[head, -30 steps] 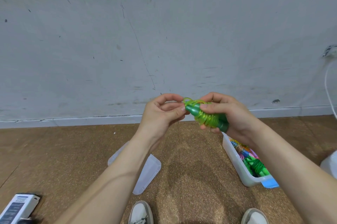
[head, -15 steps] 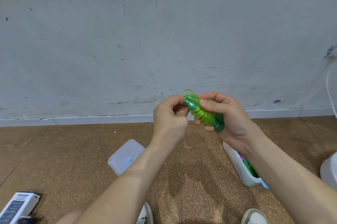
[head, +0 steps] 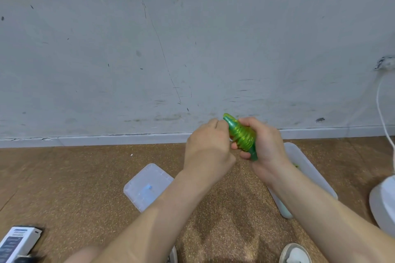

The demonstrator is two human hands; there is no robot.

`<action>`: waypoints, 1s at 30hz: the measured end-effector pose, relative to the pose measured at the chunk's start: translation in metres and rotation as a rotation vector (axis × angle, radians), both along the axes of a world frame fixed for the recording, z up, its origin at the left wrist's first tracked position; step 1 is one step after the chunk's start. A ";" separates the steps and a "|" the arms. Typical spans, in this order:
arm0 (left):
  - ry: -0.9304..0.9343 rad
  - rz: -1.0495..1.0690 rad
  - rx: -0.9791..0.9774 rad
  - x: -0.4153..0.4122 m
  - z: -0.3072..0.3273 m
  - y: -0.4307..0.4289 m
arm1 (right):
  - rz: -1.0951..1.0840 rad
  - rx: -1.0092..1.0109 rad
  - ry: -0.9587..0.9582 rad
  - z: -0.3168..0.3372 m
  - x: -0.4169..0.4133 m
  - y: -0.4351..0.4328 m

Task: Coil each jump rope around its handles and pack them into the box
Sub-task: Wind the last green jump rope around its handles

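Your right hand (head: 267,145) grips the green jump rope (head: 241,134) a little right of the frame's centre. The rope is coiled around its handles and the bundle stands tilted, its tip toward upper left. Your left hand (head: 207,147) is curled just beside this tip, with its back to the camera; I cannot tell if it pinches the rope. The clear box (head: 307,168) sits on the floor at right, partly behind your right forearm. Its lid (head: 147,185) lies at lower centre.

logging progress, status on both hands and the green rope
Right hand grips the coiled rope. Left hand curled at its top end, grip hidden. Box open below the right hand, lid off to its left; nothing in the way.
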State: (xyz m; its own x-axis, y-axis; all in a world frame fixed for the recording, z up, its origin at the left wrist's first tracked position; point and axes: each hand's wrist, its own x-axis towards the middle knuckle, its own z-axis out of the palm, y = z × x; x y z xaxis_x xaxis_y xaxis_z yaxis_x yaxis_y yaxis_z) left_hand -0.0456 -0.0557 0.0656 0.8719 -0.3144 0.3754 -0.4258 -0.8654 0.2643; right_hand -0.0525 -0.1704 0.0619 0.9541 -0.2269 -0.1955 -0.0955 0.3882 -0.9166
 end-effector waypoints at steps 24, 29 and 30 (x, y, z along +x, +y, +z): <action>0.896 -0.132 -1.167 0.023 -0.016 -0.020 | 0.423 -1.250 -0.201 0.012 0.003 -0.049; 1.016 -0.222 -1.100 0.017 -0.027 -0.046 | 0.765 -1.207 0.140 0.029 -0.004 -0.096; 1.010 -0.230 -1.097 0.016 -0.027 -0.050 | 0.732 -1.250 0.121 0.033 -0.007 -0.104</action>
State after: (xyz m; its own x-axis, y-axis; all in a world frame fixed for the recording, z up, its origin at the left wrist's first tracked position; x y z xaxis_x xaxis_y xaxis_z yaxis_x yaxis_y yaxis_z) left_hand -0.0298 -0.1060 0.0388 0.8718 -0.4462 -0.2023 0.2300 0.0083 0.9731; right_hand -0.0591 -0.2739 0.0946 0.9210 0.2148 -0.3251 -0.0174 -0.8108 -0.5851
